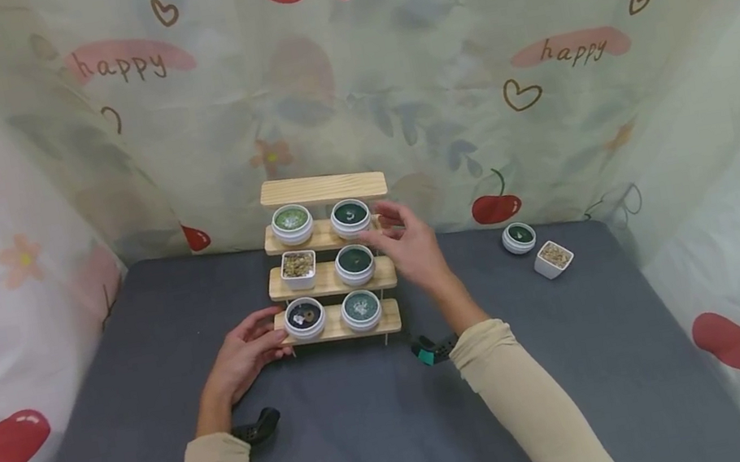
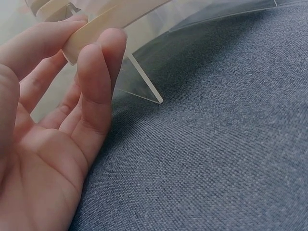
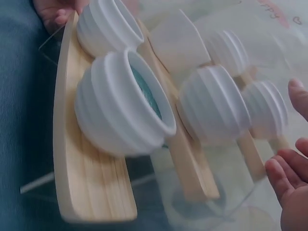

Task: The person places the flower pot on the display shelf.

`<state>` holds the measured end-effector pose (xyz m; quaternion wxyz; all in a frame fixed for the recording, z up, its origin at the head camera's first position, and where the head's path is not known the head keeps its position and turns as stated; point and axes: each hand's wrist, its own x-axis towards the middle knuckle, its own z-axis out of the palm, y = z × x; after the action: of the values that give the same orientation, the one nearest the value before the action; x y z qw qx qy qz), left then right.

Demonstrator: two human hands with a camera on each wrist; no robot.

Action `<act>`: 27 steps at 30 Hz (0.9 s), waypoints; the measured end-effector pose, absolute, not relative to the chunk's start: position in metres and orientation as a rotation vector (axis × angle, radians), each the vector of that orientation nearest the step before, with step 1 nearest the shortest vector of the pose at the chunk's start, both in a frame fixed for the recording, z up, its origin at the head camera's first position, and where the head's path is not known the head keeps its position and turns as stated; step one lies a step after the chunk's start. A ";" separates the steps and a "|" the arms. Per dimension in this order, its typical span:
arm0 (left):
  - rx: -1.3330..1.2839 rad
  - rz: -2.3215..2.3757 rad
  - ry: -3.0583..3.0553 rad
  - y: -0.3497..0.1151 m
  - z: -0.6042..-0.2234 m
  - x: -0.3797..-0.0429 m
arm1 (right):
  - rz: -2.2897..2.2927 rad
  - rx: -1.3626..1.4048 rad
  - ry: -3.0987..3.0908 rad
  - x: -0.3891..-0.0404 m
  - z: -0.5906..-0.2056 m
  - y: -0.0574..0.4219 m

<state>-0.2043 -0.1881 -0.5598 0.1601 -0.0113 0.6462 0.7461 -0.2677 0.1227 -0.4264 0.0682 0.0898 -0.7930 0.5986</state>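
A tiered display stand with pale wooden shelves [image 1: 321,190] and clear supports stands near the back of the table. My left hand [image 1: 248,354] pinches the left end of the lowest shelf [image 2: 79,43], thumb above and fingers against its edge. Beside the upper right pot, a round white ribbed pot with dark green filling [image 1: 350,218], is my right hand [image 1: 410,244], fingers spread and nothing between them. The lowest shelf bears a dark-filled pot [image 1: 304,318] and a blue-green one [image 1: 361,310]. Above them are a square gravel-filled pot [image 1: 298,268] and a green-filled round pot [image 1: 355,264]. A light green pot [image 1: 292,224] sits upper left.
On the right of the dark grey table [image 1: 349,449] stand a round green-filled pot [image 1: 518,238] and a square gravel-filled pot [image 1: 553,259]. A printed curtain [image 1: 337,47] hangs right behind the stand and along both sides.
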 end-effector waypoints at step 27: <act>-0.014 2.125 1.843 -0.189 -0.560 -0.206 | 1.379 -0.069 -2.389 -0.246 -0.462 0.283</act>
<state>-0.2058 -0.1887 -0.5602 0.1638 -0.0051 0.6464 0.7452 -0.2457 0.2830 -0.4616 0.1900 -0.0245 -0.8500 0.4908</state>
